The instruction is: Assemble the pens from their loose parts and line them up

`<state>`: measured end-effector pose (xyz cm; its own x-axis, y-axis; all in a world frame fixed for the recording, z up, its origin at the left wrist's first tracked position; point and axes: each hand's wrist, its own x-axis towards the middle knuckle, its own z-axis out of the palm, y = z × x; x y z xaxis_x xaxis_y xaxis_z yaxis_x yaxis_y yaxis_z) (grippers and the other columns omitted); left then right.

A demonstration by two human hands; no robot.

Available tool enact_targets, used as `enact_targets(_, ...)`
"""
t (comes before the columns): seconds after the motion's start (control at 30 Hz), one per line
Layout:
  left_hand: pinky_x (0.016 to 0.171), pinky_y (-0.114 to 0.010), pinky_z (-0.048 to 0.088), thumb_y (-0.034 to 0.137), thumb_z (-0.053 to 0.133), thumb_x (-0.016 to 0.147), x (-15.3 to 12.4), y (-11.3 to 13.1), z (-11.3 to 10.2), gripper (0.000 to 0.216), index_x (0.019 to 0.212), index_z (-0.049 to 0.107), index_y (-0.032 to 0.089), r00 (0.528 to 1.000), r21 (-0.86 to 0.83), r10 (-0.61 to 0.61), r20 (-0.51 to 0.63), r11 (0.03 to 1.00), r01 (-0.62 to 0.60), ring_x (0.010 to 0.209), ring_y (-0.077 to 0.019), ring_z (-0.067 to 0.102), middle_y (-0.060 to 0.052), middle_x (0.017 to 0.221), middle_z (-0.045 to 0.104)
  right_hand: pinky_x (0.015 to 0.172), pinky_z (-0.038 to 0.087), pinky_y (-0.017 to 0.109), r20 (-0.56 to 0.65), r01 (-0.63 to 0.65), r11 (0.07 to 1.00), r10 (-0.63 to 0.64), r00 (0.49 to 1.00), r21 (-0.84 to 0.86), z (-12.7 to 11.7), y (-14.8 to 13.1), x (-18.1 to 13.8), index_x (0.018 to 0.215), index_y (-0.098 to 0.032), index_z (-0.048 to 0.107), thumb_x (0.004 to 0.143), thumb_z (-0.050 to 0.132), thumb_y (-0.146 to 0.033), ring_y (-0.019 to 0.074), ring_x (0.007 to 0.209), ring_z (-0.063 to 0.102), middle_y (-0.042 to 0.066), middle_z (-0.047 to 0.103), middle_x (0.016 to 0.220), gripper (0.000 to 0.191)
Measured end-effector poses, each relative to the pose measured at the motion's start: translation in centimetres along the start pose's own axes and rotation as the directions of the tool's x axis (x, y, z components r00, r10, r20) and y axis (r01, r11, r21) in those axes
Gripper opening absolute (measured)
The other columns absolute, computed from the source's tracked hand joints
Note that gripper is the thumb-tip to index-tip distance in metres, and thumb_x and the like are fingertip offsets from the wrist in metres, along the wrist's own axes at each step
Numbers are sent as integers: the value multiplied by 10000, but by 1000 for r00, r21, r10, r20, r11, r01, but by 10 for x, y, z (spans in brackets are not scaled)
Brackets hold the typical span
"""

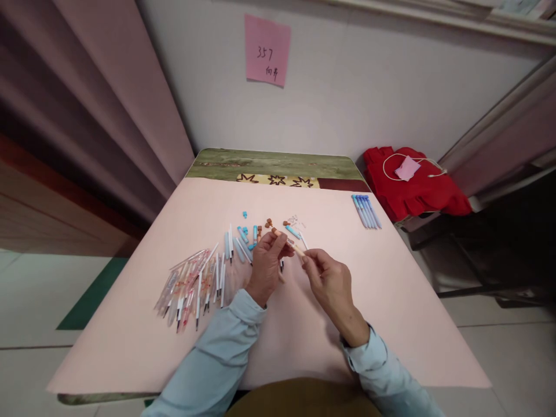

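Observation:
Between my two hands, over the middle of the table, is a slim tan and orange pen [299,250]. My left hand [268,263] is closed around its upper part, and my right hand [329,277] pinches its lower end. Just beyond my left hand lie blue pen barrel parts [255,234], small brown caps [269,223] and a blue pen piece [292,231]. Tiny clear pieces [297,222] are scattered behind that piece. To the left of my left hand are white refills [222,277] and a heap of clear and pinkish pen parts [186,284].
A row of blue pens [366,211] lies at the right edge of the pink-covered table [386,324]. Beyond that edge is a red cloth bag [417,197] with a cord. A wall with a pink note [267,51] stands behind the table, and a curtain [125,87] hangs at left.

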<state>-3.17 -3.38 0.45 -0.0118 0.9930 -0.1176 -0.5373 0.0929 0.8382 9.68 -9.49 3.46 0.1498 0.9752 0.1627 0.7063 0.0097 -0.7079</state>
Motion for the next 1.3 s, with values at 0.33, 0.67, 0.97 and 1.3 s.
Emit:
enact_targets(0.33, 586, -224, 523, 419, 756, 747, 2, -4, -2, 307, 812, 594, 166, 998, 23, 39, -49, 999, -38, 587, -92, 610, 24, 720, 635, 562, 333, 250, 34, -26, 992, 30, 999, -126, 6, -6, 1, 1132, -217, 545, 959, 416, -351, 169, 608, 610, 7, 697, 796, 254)
enact_targets(0.67, 620, -221, 522, 373, 770, 743, 3, -4, -3, 272, 795, 624, 149, 997, 9, 38, -64, 999, -38, 601, -94, 627, 3, 716, 664, 641, 350, 260, -29, 41, 988, -46, 999, -149, 6, 4, 2, 949, -253, 650, 941, 505, -309, 181, 726, 645, -5, 727, 819, 156)
enact_targets(0.97, 628, -230, 521, 368, 796, 706, 3, -5, -2, 276, 758, 641, 146, 998, -20, 1, -70, 1000, -2, 609, -98, 622, 2, 702, 664, 696, 367, 283, -129, 97, 977, -123, 984, -190, 8, 6, 1, 953, -251, 712, 944, 547, -352, 200, 719, 617, 16, 746, 825, 194)
enact_targets(1.3, 665, -244, 543, 360, 773, 746, -1, -7, -1, 252, 805, 641, 154, 1000, -41, -15, -12, 999, 15, 659, -111, 647, 1, 742, 673, 622, 316, 268, -139, 116, 954, -159, 977, -275, 8, 2, 3, 933, -233, 725, 976, 499, -387, 176, 635, 599, 27, 728, 736, 277)
